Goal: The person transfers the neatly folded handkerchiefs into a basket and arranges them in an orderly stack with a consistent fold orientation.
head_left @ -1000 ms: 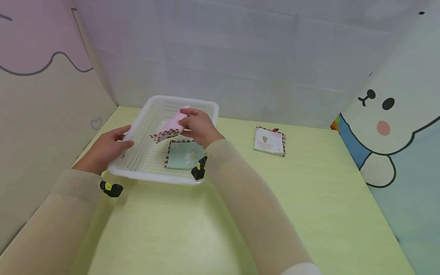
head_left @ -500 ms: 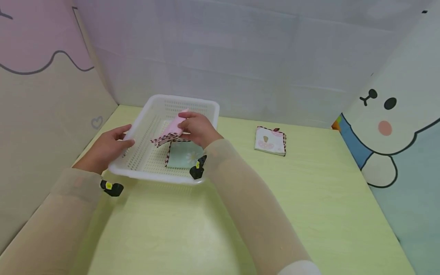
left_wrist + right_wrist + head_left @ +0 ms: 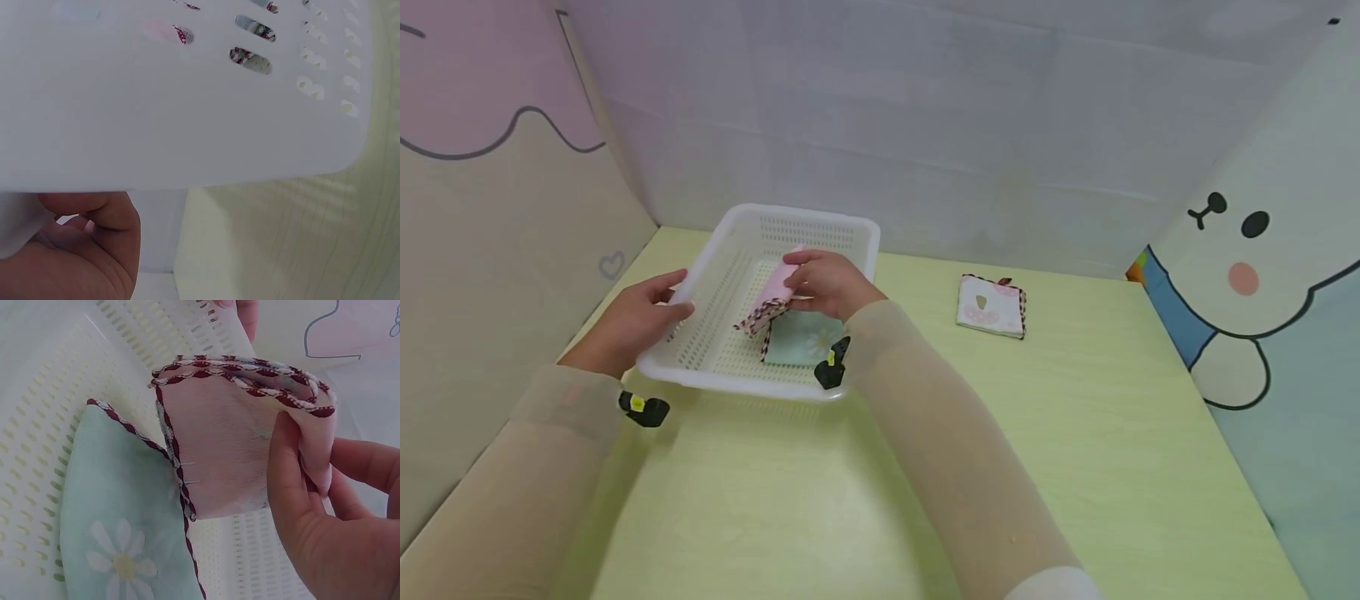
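Note:
A white plastic basket (image 3: 700, 379) with slotted walls is tilted on the table at the left. My left hand (image 3: 632, 325) grips its left rim; the left wrist view shows that hand (image 3: 87, 244) curled at the basket edge. Inside, a mint-green folded cloth (image 3: 797, 340) with a daisy print and dark red-and-white edging lies on the bottom. Over the basket, my right hand (image 3: 827, 287) pinches a folded pink cloth (image 3: 775, 287) with the same edging. In the right wrist view this pink cloth (image 3: 219, 444) stands beside the green one, its lower part overlapping the green cloth's edge.
A folded white cloth (image 3: 988, 308) with a printed animal face lies on the pale green table (image 3: 1075, 433), right of the basket. A fabric wall (image 3: 925, 125) rises behind, and printed panels stand at both sides.
My right hand has lowered the pink cloth slightly down and to the left, deeper into the basket. My left hand keeps its hold on the rim.

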Motion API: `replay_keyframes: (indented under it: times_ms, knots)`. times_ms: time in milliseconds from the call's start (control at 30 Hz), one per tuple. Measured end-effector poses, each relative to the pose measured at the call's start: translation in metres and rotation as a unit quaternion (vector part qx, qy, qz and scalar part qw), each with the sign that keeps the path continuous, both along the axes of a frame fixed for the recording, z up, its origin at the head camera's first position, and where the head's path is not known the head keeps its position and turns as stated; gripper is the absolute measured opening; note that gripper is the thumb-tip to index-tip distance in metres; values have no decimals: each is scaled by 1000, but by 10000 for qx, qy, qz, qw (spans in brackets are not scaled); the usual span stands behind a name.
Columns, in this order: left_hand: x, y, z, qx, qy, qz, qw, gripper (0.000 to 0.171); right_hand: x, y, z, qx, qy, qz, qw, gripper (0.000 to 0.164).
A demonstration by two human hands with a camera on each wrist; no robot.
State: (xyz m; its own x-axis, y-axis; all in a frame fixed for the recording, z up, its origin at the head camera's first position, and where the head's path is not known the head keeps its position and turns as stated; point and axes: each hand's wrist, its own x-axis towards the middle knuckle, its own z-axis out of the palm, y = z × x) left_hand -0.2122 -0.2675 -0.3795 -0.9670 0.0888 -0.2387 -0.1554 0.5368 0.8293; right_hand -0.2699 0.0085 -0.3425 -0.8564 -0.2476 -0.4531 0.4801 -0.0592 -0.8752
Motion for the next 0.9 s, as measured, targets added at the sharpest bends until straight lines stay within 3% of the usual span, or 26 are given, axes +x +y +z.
replay_keyframes:
  times_ms: [267, 533, 900]
  knots:
    - [0, -1, 1, -52, -38, -20, 10000, 75, 1, 2, 6, 290, -217, 33, 9993, 45]
    - [-2, -2, 1, 15, -118, -20, 9999, 75, 1, 10, 15, 488, -125, 120, 9987, 50]
    - [-2, -2, 1, 56, -180, -7, 9998, 76, 14, 31, 33, 425, -54, 66, 9991, 41]
